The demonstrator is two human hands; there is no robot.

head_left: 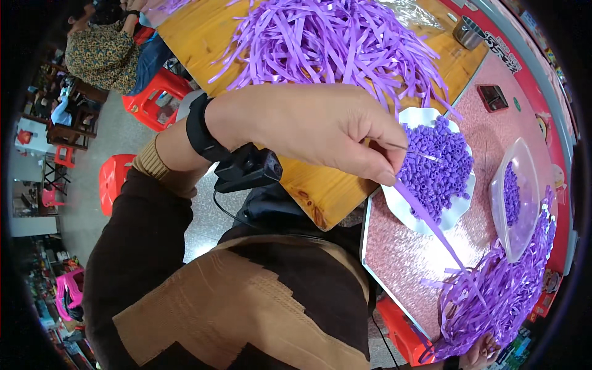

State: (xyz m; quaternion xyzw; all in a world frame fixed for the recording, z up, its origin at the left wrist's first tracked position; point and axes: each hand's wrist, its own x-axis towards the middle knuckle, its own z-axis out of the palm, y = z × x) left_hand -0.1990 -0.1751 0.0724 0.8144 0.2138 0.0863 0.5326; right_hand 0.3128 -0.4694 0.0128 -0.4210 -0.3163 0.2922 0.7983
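My left hand (pixel 357 135) reaches across from the left, wearing a black wristband. Its thumb and fingers pinch a thin needle (pixel 425 155) whose tip points over the beads. A flat purple ribbon (pixel 431 223) runs from that pinch down to the right, toward a heap of shiny ribbons (pixel 493 302). Small purple beads (pixel 431 176) fill a white scalloped dish (pixel 404 213) just beneath the fingertips. At the lower right rim, partly cut off, my right hand (pixel 482 354) has its fingers closed around purple ribbon at the heap's lower end.
A big pile of purple ribbons (pixel 327 43) covers the wooden table (pixel 320 203). On the pink table (pixel 394 259) sit a clear container (pixel 524 179) with beads and a small dark box (pixel 492 98). A metal cup (pixel 468 32) stands behind. Red stools (pixel 157 98) and a seated person (pixel 102 58) are left.
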